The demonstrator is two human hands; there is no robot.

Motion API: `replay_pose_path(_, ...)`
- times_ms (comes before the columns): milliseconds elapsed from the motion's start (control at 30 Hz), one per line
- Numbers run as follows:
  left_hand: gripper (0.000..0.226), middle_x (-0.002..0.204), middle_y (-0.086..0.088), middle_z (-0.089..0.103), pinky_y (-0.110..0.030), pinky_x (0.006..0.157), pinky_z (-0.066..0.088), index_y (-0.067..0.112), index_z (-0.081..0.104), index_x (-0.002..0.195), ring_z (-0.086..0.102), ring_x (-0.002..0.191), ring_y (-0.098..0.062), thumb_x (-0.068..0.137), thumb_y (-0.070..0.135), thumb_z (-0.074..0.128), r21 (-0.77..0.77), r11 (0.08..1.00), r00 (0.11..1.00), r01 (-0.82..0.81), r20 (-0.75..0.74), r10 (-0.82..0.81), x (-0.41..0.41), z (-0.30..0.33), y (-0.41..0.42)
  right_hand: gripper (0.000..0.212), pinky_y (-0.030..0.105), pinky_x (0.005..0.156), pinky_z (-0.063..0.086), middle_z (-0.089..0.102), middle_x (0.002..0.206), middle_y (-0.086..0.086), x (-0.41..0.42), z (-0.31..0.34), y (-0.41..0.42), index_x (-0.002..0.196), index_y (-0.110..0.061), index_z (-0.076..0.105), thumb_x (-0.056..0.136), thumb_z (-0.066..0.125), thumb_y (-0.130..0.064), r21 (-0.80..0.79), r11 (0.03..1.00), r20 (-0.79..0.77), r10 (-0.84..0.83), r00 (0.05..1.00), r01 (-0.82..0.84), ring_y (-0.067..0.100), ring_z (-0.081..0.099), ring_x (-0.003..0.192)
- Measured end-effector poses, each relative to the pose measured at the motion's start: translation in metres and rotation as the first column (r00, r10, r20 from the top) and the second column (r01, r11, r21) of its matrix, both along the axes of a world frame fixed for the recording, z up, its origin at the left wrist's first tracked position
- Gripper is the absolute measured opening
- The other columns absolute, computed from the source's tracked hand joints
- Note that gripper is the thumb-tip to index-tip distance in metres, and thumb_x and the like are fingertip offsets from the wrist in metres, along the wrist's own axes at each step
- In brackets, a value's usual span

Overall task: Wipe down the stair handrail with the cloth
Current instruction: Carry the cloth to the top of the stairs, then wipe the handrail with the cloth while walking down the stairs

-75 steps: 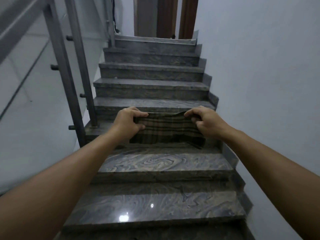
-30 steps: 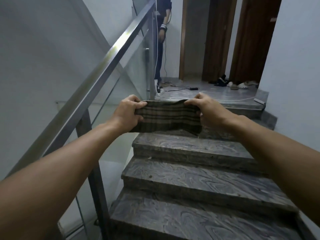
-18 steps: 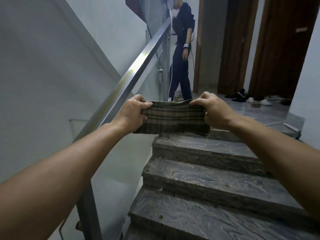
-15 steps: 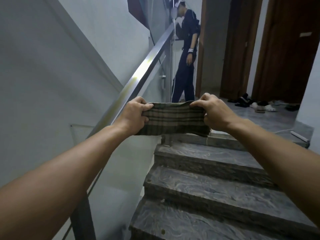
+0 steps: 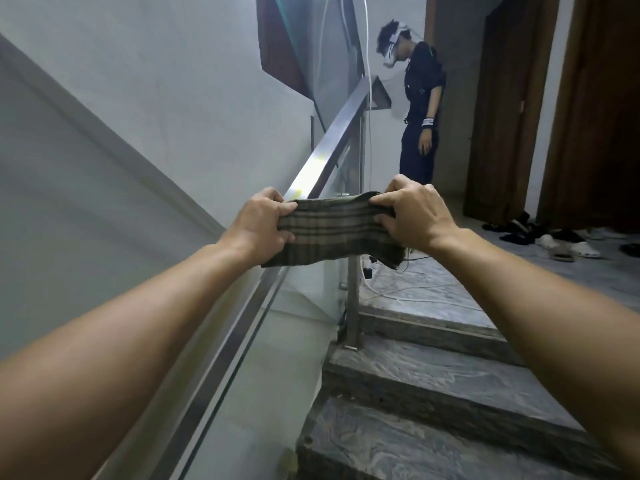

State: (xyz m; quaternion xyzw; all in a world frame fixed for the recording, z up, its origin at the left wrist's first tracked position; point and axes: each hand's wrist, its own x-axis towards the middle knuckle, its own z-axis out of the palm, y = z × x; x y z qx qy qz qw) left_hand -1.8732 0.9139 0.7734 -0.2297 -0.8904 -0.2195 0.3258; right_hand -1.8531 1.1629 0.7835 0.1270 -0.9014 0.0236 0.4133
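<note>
While both hands grip the cloth (image 5: pixel 332 230), no wiping has begun as far as I can tell. L hand (image 5: pixel 261 225) is clamped on its left end, R hand (image 5: pixel 412 213) clamped on the right end, cloth stretched flat btwn them, held in front of the rail (image 5: pixel 332 147). Can't tell if it touches the metal; looks just above/beside it. Rail runs up to the landing w/ a bystander (image 5: pixel 420 112) near its top end. Whole rail is left to do: drape cloth over, then slide along.
</note>
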Motion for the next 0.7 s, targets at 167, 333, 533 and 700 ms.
replay_pose_path(167, 0.056, 0.117, -0.008, 0.054, -0.023, 0.096, 0.036, 0.009, 0.057, 0.129, 0.053, 0.11, -0.025, 0.077, 0.015, 0.075, 0.009, 0.997, 0.997, -0.073, -0.017, 0.073, -0.056, 0.035, 0.025, 0.029, 0.041, 0.084, 0.039, 0.059, 0.098, 0.009, -0.078, 0.034, 0.022, 0.106, -0.023, 0.072, 0.087, 0.057, -0.006, 0.024, 1.0, -0.059, 0.002, 0.998, -0.001, 0.027, 0.055, 0.089)
replay_pose_path(333, 0.054, 0.117, -0.008, 0.054, -0.022, 0.094, 0.038, 0.011, 0.057, 0.129, 0.054, 0.111, -0.026, 0.078, 0.016, 0.074, 0.018, 0.987, 0.987, -0.159, 0.012, 0.158, -0.113, 0.074, 0.05, 0.038, 0.038, 0.082, 0.036, 0.058, 0.099, 0.01, -0.162, 0.082, 0.038, 0.111, -0.025, 0.07, 0.088, 0.05, -0.001, 0.041, 0.999, -0.092, 0.008, 0.996, -0.005, 0.028, 0.053, 0.092)
replay_pose_path(533, 0.045, 0.112, -0.013, 0.053, -0.037, 0.1, 0.044, 0.007, 0.064, 0.118, 0.054, 0.108, -0.032, 0.078, 0.024, 0.073, -0.027, 0.964, 0.963, -0.266, 0.027, 0.267, -0.174, 0.111, 0.072, 0.035, 0.043, 0.087, 0.034, 0.053, 0.11, 0.007, -0.245, 0.131, 0.033, 0.111, -0.027, 0.066, 0.086, 0.05, -0.008, 0.181, 0.979, -0.046, -0.086, 0.995, 0.093, 0.029, 0.046, 0.103)
replay_pose_path(700, 0.047, 0.114, -0.015, 0.049, -0.043, 0.099, 0.043, 0.005, 0.063, 0.108, 0.049, 0.113, -0.033, 0.077, 0.039, 0.071, -0.127, 0.929, 0.931, -0.348, 0.073, 0.358, -0.211, 0.126, 0.088, 0.035, 0.049, 0.09, 0.029, 0.05, 0.114, 0.006, -0.297, 0.156, 0.026, 0.109, -0.022, 0.062, 0.081, 0.044, -0.011, 0.304, 0.94, 0.015, -0.168, 0.986, 0.156, 0.028, 0.039, 0.11)
